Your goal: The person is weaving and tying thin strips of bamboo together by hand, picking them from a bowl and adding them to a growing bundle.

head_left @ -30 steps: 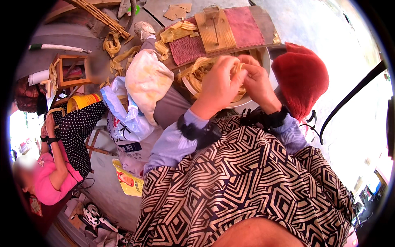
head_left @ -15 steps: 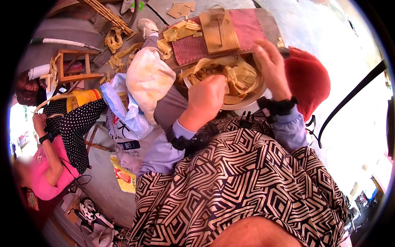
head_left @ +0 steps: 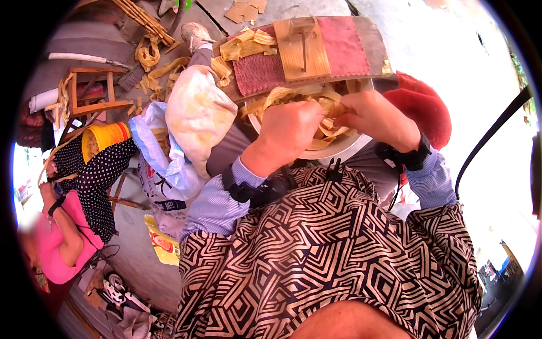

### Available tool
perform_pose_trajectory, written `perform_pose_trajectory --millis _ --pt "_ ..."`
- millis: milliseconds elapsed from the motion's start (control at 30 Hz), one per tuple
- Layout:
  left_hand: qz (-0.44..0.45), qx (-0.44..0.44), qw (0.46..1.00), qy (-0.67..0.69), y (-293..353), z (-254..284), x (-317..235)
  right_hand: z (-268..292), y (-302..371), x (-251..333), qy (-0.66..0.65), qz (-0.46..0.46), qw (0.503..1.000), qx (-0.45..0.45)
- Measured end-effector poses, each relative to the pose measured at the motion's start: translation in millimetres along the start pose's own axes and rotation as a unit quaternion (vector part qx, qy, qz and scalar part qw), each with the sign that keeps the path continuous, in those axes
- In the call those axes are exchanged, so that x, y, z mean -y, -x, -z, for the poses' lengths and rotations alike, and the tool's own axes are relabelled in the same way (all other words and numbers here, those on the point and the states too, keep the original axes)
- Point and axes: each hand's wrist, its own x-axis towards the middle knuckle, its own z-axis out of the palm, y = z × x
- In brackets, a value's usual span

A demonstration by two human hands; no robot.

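My left hand [head_left: 287, 134] is closed above a pale metal basin [head_left: 339, 151], its fingertips at a thin, curling yellowish-tan strip [head_left: 333, 105]. My right hand [head_left: 379, 117] comes in from the other side, finger and thumb pinched on the strip close to the left fingertips. More flat strips lie curled in the basin, which rests at my lap; the hands hide part of them. Just beyond stands a wooden bench [head_left: 370, 39] with a dark pink cloth [head_left: 344, 51]. Across the cloth lies a ridged wooden board [head_left: 288, 53] with a thin rod on it.
Flat yellowish strips [head_left: 243, 48] lie on the bench's left end. Left of my leg stands a plastic bag [head_left: 164, 141]. Farther left are a small wooden stool [head_left: 100, 105] and a seated person in pink [head_left: 68, 237] with a yellow tub [head_left: 104, 141]. Something red [head_left: 420, 107] is at the right.
My right hand has come down and left from its raised, open position to pinch beside my left hand. The left hand has shifted slightly right. The other person's hands and yellow tub have moved.
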Motion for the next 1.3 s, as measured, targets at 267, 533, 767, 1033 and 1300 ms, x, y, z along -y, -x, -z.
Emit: perform_pose_trajectory --millis 267,533,767,1033,1300 --pt "-0.001 0.015 1.0 0.017 -2.1 15.9 -2.8 2.7 5.6 13.5 -0.057 0.035 0.996 -0.056" --pt "0.066 0.118 0.944 0.3 -16.1 41.0 5.1 18.5 -1.5 14.7 -0.403 -0.1 0.91 -0.012" --pt "0.103 0.021 0.966 0.237 -41.9 54.4 36.4 15.0 -37.1 15.4 -0.228 -0.085 0.953 -0.18" --pt "0.099 -0.092 0.989 0.062 -64.4 26.2 57.3 -5.5 -62.9 -2.7 -0.03 -0.012 0.955 -0.294" --pt "0.178 -0.118 0.96 -0.184 -70.4 10.2 74.5 -11.0 -72.8 -50.9 0.135 -0.036 0.941 -0.308"
